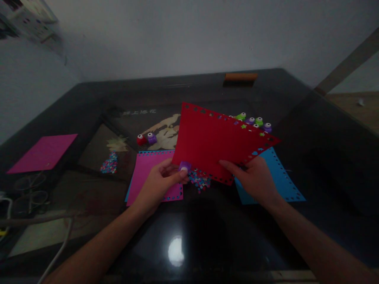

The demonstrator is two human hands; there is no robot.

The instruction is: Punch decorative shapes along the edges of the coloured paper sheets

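Observation:
A red sheet of paper [207, 142], with small shapes cut along several edges, is held tilted above the table. My left hand [161, 179] is closed around a purple craft punch [185, 166] at the sheet's lower left corner, thumb on its white button. The lower right edge of the sheet is pinched in my right hand [257, 177], thumb on top and fingers hidden behind. Below the sheet lies a pile of tiny colored paper cutouts [199, 180]. Pink paper [145, 169] with punched edges rests beneath my left hand, and blue paper [278, 177] beneath my right.
Several green and purple punches [259, 121] stand behind the red sheet. A red punch [141, 139] and another purple punch [152, 138] sit farther left. More cutouts [109, 163], a plain pink sheet [44, 153] and a cable [63, 244] lie leftward; a brown roll [241, 77] is at the back.

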